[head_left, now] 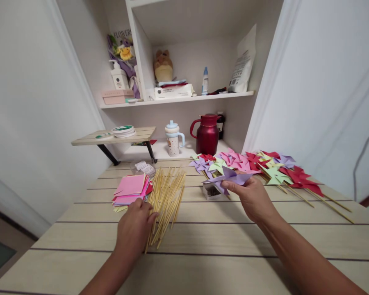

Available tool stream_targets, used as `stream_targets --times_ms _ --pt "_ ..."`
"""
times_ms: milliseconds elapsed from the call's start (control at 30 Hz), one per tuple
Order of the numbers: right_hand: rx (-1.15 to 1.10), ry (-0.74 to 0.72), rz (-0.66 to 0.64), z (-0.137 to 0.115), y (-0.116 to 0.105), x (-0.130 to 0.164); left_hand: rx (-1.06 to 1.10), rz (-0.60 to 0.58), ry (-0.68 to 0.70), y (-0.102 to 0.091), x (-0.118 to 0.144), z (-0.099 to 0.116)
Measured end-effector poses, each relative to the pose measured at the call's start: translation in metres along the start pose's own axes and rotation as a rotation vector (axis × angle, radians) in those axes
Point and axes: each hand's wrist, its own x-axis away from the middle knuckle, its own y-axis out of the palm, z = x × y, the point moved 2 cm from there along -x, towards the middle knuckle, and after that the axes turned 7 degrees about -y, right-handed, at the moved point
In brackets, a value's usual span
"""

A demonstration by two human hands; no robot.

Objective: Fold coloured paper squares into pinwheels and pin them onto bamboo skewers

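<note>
My right hand (253, 194) pinches a purple paper pinwheel (229, 177) by its folded blades, above a small open box (211, 191) of dark bits too small to name. At the left edge of a loose bundle of thin wooden sticks (167, 200), my left hand (135, 225) reaches in with thumb and fingers a little apart, touching or just over the sticks. Beyond its fingertips lies a stack of square coloured paper (129, 186), pink on top. Several finished pinwheels (275, 175) on sticks lie in a pile to the right, in red, pink, green, yellow and purple.
Behind the sticks sits a clear container (143, 168) with white packets. A small raised stand (110, 137) is at the back left. A speckled cup (173, 141) and a red jug (207, 135) stand at the back, below a white shelf (184, 99) holding a plush toy and bottles.
</note>
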Motion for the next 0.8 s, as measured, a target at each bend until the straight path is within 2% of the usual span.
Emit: stream_targets --times_ms 133,300,533,800 --pt "0.073 -0.014 -0.004 -0.003 -0.001 0.002 -0.167 -0.021 0.017 0.01 -0.001 0.009" --pt "0.05 -0.042 -0.025 -0.006 0.001 0.004 -0.246 -0.02 -0.018 0.018 -0.009 0.015" --pt "0.033 -0.049 -0.034 -0.008 0.002 0.004 -0.187 -0.011 -0.103 0.025 -0.015 0.012" --pt "0.018 -0.047 -0.046 -0.007 0.002 0.004 -0.095 -0.01 -0.129 0.02 -0.022 0.001"
